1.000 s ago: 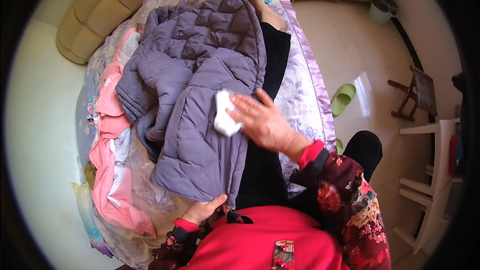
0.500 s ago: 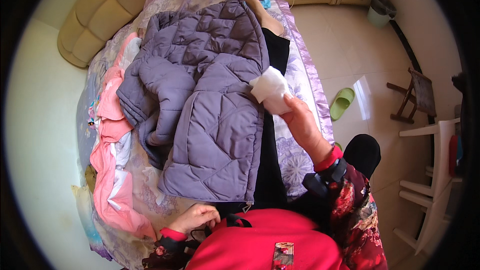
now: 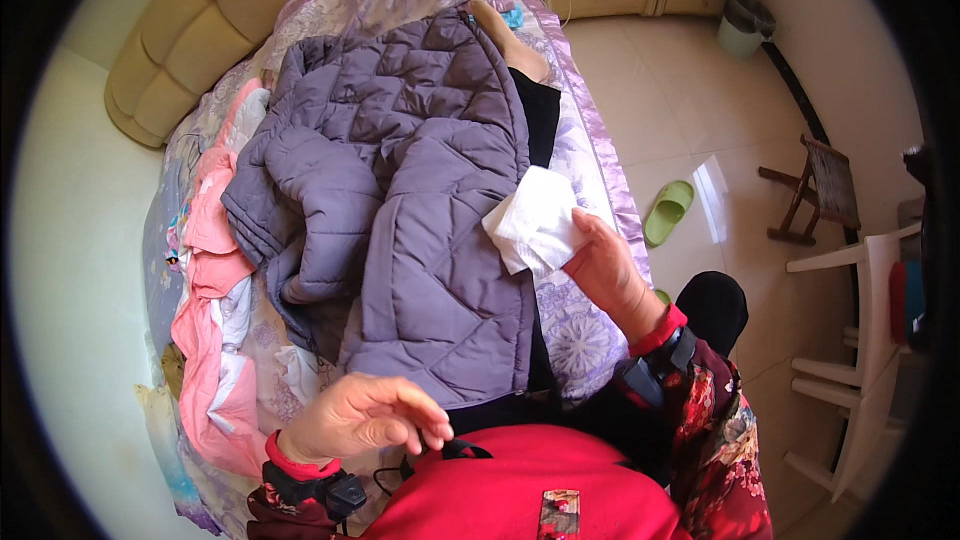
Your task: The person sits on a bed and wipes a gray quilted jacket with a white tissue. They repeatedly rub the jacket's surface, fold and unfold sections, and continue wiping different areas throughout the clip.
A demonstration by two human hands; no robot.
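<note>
A crumpled white tissue (image 3: 533, 222) is pinched between the thumb and fingers of my right hand (image 3: 610, 275), over the right edge of the grey-purple quilted jacket (image 3: 440, 270). The jacket lies spread across my outstretched leg in black trousers (image 3: 536, 118), and a bare foot (image 3: 508, 43) shows beyond it. My left hand (image 3: 375, 417) hovers by the jacket's near edge and holds nothing, its fingers apart and loosely bent.
Pink and white clothing (image 3: 205, 340) lies along the bed's left side, on a purple patterned sheet (image 3: 580, 335). On the floor to the right are a green slipper (image 3: 669, 213), a small wooden stool (image 3: 822, 190), a white chair (image 3: 868, 340) and a bin (image 3: 745, 24).
The tissue has come nearer and spread out more in my right hand. My left hand has risen from beside my lap and its fingers have opened.
</note>
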